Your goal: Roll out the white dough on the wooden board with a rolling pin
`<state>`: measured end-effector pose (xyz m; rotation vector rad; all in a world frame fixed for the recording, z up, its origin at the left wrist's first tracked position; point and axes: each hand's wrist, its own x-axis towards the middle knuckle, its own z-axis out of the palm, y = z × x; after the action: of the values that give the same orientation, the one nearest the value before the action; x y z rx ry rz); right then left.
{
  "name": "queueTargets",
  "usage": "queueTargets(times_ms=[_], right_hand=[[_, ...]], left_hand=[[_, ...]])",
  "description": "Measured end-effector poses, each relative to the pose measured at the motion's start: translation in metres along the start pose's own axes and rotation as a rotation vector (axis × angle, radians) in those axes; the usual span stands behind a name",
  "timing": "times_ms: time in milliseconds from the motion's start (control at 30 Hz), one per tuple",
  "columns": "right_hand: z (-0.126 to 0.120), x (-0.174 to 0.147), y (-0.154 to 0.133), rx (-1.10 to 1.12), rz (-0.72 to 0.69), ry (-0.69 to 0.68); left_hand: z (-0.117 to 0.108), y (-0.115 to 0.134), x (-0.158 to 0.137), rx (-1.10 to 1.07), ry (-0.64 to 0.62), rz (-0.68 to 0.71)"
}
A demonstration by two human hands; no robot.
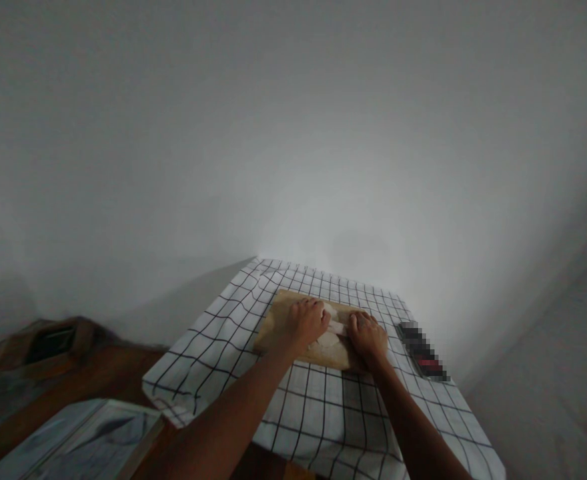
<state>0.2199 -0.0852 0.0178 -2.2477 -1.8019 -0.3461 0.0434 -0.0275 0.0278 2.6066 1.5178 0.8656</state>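
A pale rolling pin (pixel 338 328) lies across flattened dough (pixel 327 342) on a wooden board (pixel 276 317). My left hand (pixel 309 321) is closed round the pin's left end, and my right hand (pixel 368 335) is closed round its right end. Only the short middle stretch of the pin shows between the two fists. The dough spreads out above and below the pin, partly covered by my left hand.
A white cloth with dark grid lines (pixel 223 347) covers the table, which stands against a grey wall (pixel 293 133). At the table's right edge lies a dark, blurred-out flat object (pixel 423 352). A box-like item (pixel 88 440) sits at the lower left.
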Motion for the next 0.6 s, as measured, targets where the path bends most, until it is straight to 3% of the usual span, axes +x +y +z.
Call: queueTargets(times_ms=[167, 600], right_hand=[[0.0028, 0.0014, -0.0002, 0.034, 0.040, 0.061], [-0.0022, -0.0002, -0.0023, -0.007, 0.016, 0.012]], left_hand=[[-0.0035, 0.0012, -0.0004, -0.011, -0.028, -0.008], [-0.0076, 0.0041, -0.0013, -0.010, -0.053, -0.043]])
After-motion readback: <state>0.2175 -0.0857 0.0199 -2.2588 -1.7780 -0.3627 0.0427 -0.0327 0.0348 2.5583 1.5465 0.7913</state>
